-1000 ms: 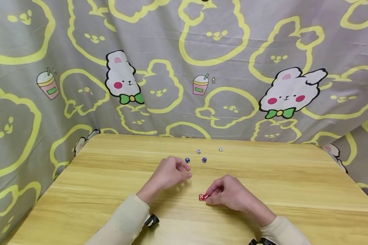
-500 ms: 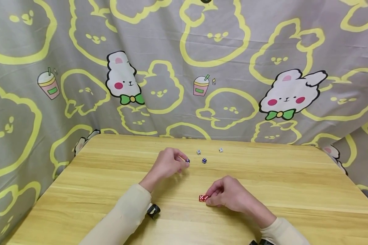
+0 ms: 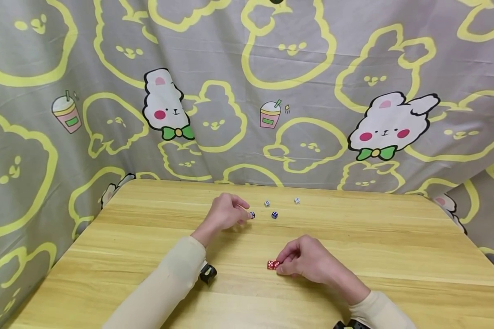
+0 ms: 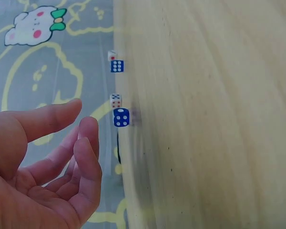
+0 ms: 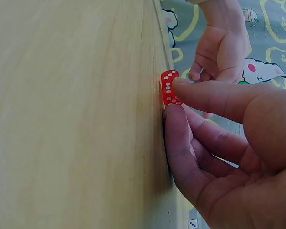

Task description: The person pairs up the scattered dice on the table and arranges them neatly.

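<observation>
Two red dice, a left one [image 3: 270, 265] and a right one [image 3: 276, 264], sit side by side on the wooden table. My right hand [image 3: 310, 259] pinches the right one between thumb and fingers; the right wrist view shows the thumb tip [image 5: 181, 86] against the red side. Farther forward, my left hand [image 3: 226, 211] reaches toward a blue die [image 3: 252, 215] with white pips. Its thumb and fingertips are parted, and in the left wrist view that blue die [image 4: 121, 118] lies beyond them with nothing in between.
Another blue die [image 3: 274, 215] lies to the right of the first. Behind them are a white die [image 3: 267, 204] and a second white die [image 3: 297, 200] near the far edge of the table [image 3: 169, 196]. A patterned grey curtain [image 3: 214, 55] hangs behind the table.
My left hand has moved forward, away from me, coming up to the left blue die. My right hand stays at the red dice, and all the dice keep their places.
</observation>
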Motion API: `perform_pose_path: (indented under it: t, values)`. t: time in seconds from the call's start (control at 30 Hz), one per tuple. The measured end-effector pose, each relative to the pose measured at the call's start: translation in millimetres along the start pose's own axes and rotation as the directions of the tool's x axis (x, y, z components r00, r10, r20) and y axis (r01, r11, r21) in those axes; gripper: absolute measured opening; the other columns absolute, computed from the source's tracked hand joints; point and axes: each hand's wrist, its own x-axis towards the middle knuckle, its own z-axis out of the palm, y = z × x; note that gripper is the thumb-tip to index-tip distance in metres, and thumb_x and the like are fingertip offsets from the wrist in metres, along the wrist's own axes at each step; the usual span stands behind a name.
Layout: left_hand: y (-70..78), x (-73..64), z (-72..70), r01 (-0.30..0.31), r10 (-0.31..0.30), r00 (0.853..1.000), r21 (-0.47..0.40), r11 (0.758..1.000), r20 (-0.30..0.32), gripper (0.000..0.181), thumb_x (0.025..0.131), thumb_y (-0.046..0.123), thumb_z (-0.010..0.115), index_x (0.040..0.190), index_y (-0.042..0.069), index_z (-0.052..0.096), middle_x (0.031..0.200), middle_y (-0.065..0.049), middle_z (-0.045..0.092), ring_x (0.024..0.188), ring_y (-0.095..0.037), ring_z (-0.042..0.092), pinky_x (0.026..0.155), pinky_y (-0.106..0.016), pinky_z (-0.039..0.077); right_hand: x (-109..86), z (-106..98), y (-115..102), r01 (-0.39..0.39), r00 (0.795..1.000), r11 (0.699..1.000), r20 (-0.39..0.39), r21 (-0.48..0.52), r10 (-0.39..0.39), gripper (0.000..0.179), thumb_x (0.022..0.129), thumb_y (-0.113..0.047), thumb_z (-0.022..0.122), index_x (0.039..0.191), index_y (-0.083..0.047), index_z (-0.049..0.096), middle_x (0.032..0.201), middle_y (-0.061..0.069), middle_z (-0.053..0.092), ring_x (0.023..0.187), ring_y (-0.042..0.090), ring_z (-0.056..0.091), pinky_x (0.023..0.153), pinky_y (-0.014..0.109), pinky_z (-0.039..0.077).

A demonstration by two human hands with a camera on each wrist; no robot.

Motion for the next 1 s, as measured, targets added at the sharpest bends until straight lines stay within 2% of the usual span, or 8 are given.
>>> perform_pose_path:
  t: [0.23,0.43,1.0]
  values:
    - [0.6,8.7,2.1,0.014,-0.014,1.000,0.039,0.999,0.000,0.024,0.084,0.010,0.088,0.106,0.006,0.079,0.080,-0.005,0.077,0.071,-0.018,0.073,0.061,-0.023,0.048,0.3,0,0,-0.007,1.000,1.000,0.002,-0.004,0.007,0.013,0.082,-0.010,0.090,0.089,-0.008,0.079,0.074,-0.001,0.071,0.066,0.013,0.063,0.057,0.026,0.052]
    - [0.4,15.3,7.2,0.040,-0.041,0.999,0.067,0.997,0.010,0.022,0.082,0.009,0.089,0.101,0.005,0.079,0.084,-0.006,0.077,0.069,-0.016,0.074,0.061,-0.022,0.052,0.7,0,0,-0.004,1.000,1.000,0.002,-0.003,0.004,0.013,0.082,-0.010,0.090,0.089,-0.008,0.079,0.073,-0.001,0.071,0.066,0.012,0.063,0.057,0.025,0.052]
    - [-4.2,25.0,18.0,0.072,-0.072,0.997,0.110,0.991,-0.003,0.016,0.083,0.006,0.090,0.093,0.005,0.077,0.086,-0.007,0.078,0.067,-0.013,0.067,0.057,-0.020,0.048,1.2,-1,1,-0.001,1.000,1.000,0.007,0.006,0.000,0.013,0.083,-0.010,0.090,0.089,-0.007,0.079,0.074,-0.001,0.072,0.066,0.012,0.063,0.058,0.025,0.053]
